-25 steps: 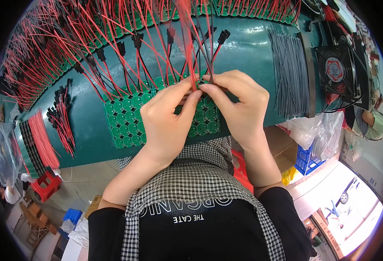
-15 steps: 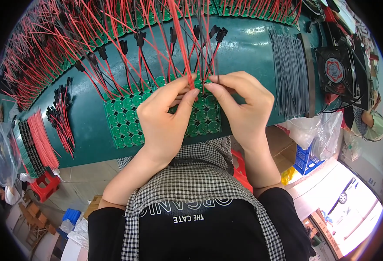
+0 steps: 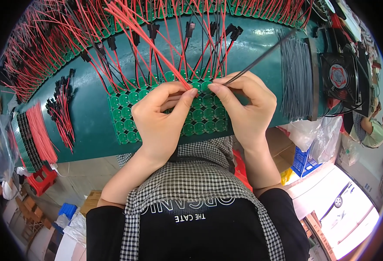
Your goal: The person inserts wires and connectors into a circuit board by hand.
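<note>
Beneath both hands lies a panel of round green circuit boards, with red and black wires standing along its far edge. My left hand pinches a bundle of red wires between thumb and fingers; the bundle slants up to the far left. A few thin black wires slant to the far right from my right hand, whose thumb and forefinger are pressed together on them. Both sets of fingertips are close together over the panel's upper rows. Whether the wire tips touch a board is hidden by the fingers.
Rows of wired green boards curve along the table's far side. On the left lie red wires and black-and-red connector leads. Grey wires and a black fan are on the right.
The red bundle has swung from nearly upright to a leftward slant, and the black wires now slant right. My fingertips have parted slightly. The panel appears shifted slightly right and up in view.
</note>
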Demonstrator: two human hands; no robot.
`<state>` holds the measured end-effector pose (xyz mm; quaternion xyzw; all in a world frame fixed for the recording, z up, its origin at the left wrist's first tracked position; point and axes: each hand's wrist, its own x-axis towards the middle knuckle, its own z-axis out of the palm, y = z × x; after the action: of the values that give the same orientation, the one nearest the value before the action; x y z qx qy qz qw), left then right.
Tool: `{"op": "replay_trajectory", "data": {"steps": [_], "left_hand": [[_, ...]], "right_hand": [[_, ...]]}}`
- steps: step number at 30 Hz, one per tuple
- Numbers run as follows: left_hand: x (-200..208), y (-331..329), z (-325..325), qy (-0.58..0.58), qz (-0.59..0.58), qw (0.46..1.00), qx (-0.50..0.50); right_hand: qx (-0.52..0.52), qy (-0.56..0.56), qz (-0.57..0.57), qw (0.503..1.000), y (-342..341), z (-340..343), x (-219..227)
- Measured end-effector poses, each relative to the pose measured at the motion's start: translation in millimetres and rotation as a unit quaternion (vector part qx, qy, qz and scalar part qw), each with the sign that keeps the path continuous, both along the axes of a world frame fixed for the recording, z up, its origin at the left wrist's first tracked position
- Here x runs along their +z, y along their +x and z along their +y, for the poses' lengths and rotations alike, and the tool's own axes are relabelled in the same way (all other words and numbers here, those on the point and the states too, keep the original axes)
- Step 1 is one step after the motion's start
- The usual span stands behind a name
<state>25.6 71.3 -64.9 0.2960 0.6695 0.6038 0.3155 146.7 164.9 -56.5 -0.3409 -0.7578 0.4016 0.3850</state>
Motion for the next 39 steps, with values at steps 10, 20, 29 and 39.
{"op": "replay_trajectory", "data": {"steps": [10,20,29,39], "left_hand": [[-2.2,1.4,2.0,0.011,0.027,1.000,0.000],[-3.5,1.8,1.5,0.010,0.048,0.999,0.005],[0.7,1.9,2.5,0.000,0.098,0.995,-0.012],[2.0,2.0,6.4,-0.003,0.068,0.998,-0.016]], "right_hand": [[0.002,0.012,-0.003,1.000,0.4,1.8,-0.7],[0.004,0.015,0.008,1.000,0.3,2.3,-3.4],[0.008,0.009,-0.004,1.000,-0.8,1.0,-3.7],[-0.022,0.054,-0.046,0.997,-4.6,-2.2,2.2]]}}
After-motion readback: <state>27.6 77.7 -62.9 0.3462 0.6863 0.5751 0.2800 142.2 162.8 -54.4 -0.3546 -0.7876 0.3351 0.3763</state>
